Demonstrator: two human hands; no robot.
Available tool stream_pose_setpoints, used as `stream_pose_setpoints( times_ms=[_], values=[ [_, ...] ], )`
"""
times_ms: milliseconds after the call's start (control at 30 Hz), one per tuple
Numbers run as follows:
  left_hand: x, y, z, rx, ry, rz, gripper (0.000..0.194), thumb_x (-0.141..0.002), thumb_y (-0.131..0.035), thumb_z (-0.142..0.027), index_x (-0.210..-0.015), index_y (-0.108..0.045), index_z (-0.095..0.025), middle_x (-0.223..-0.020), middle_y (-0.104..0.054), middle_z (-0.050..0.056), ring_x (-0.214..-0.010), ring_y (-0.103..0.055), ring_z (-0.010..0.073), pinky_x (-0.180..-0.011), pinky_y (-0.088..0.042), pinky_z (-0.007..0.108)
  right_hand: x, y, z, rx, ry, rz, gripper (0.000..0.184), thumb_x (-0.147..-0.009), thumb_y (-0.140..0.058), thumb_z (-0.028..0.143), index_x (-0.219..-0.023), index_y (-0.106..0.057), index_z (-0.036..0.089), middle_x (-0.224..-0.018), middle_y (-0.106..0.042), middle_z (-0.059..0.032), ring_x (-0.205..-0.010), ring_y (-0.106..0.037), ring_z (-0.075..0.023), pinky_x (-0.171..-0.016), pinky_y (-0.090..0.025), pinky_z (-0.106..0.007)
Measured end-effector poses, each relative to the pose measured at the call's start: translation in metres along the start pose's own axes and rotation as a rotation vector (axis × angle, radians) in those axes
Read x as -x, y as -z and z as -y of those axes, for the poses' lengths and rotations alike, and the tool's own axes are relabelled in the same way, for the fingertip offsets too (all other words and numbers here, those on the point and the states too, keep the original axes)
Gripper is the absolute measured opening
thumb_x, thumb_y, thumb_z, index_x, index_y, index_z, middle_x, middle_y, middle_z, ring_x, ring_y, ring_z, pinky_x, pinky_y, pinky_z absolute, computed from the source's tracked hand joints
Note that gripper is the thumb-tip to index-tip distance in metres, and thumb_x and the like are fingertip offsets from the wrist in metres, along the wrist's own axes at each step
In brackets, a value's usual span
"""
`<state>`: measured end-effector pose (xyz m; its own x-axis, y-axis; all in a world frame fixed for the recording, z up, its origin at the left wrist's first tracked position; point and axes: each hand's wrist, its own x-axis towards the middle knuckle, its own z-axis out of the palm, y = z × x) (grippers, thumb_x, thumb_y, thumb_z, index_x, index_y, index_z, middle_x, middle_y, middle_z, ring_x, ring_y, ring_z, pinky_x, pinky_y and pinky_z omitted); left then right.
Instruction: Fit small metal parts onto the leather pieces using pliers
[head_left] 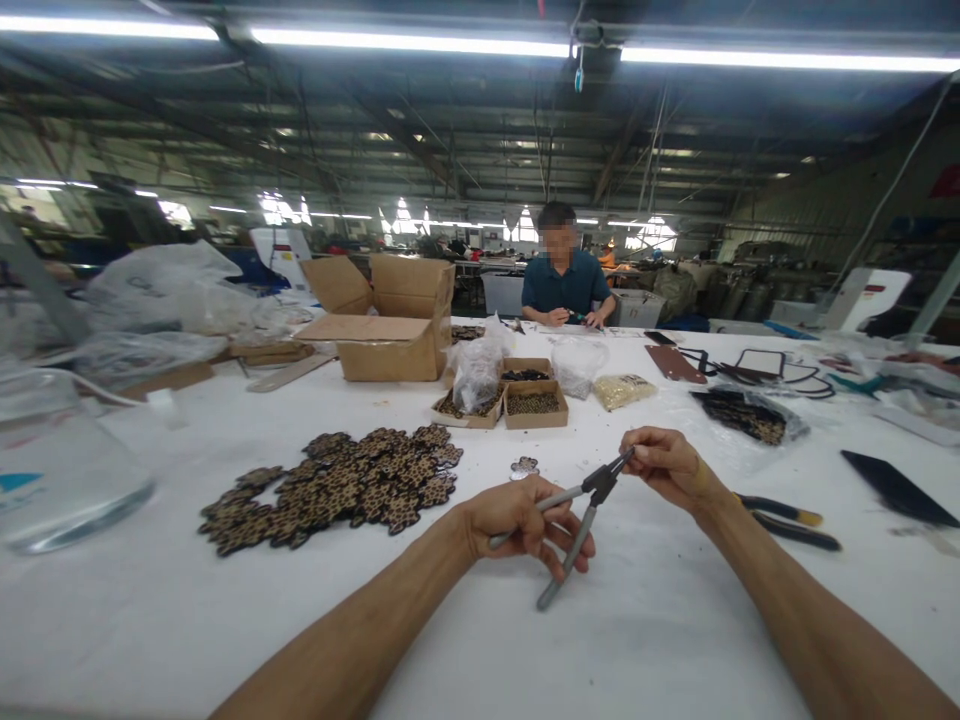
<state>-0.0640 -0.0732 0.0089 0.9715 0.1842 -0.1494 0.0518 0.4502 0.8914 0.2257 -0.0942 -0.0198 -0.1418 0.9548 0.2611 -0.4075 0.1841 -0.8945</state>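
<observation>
My left hand (517, 515) is wrapped around a pair of grey-handled pliers (600, 485), the handles spread apart and the jaws pointing up to the right. At the jaw tips, my right hand (664, 462) has its thumb and fingers pinched together; whatever is between them is too small to make out. A heap of leopard-print, flower-shaped patches (352, 485) lies on the white table to the left. One single patch (523, 467) rests just beyond my left hand. Yellow-and-black handles of another tool (784, 515) show beside my right forearm.
Small cardboard trays of tiny metal parts (534, 405) stand ahead, near an open carton (390, 350). A bag of pale pieces (624, 391) and a bag of patches (742, 415) lie right of them. A clear plastic container (67, 470) is at left. A co-worker (566, 275) sits opposite.
</observation>
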Motion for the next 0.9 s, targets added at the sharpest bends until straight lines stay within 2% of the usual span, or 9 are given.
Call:
stream_pose_setpoints(
  times_ms=[267,500,700,900],
  values=[
    [-0.0016,-0.0004,-0.0004,-0.020,0.003,-0.011,0.030,-0.047,-0.054,0.001,-0.066,-0.041,-0.017,-0.112,-0.073,0.019,-0.102,-0.073,0.0367,-0.076,-0.056,0.041,-0.0002,0.0089,0.0032,0.056,-0.021,-0.018,0.027,-0.072,-0.089,0.028,-0.093,-0.081,0.014,-0.067,-0.065,-0.0024,-0.064,-0.057,-0.0145,-0.081,-0.060,-0.046],
    [-0.0022,0.0000,0.0008,-0.030,0.018,-0.054,0.030,-0.047,-0.054,-0.001,-0.068,-0.041,-0.018,-0.109,-0.074,0.016,-0.102,-0.072,0.0352,-0.077,-0.054,0.039,-0.0030,0.0062,0.0001,0.080,0.013,-0.080,0.026,-0.071,-0.091,0.029,-0.088,-0.081,0.013,-0.065,-0.064,-0.0015,-0.061,-0.056,-0.0139,-0.077,-0.062,-0.044],
    [-0.0037,-0.0047,0.0006,-0.067,-0.010,-0.074,0.028,-0.047,-0.053,-0.001,-0.067,-0.042,-0.017,-0.108,-0.072,0.016,-0.101,-0.072,0.0328,-0.071,-0.048,0.032,-0.0018,0.0033,0.0024,0.051,0.049,-0.078,0.023,-0.072,-0.089,0.030,-0.087,-0.080,0.014,-0.067,-0.064,-0.0015,-0.062,-0.056,-0.0139,-0.077,-0.061,-0.042],
    [-0.0069,-0.0083,0.0022,-0.056,0.000,-0.076,0.029,-0.047,-0.054,-0.002,-0.070,-0.044,-0.017,-0.112,-0.072,0.017,-0.104,-0.071,0.0343,-0.080,-0.051,0.038,0.0006,0.0027,0.0087,0.072,0.062,-0.069,0.024,-0.071,-0.089,0.032,-0.084,-0.079,0.014,-0.064,-0.062,-0.0010,-0.062,-0.056,-0.0146,-0.075,-0.061,-0.041]
  ],
)
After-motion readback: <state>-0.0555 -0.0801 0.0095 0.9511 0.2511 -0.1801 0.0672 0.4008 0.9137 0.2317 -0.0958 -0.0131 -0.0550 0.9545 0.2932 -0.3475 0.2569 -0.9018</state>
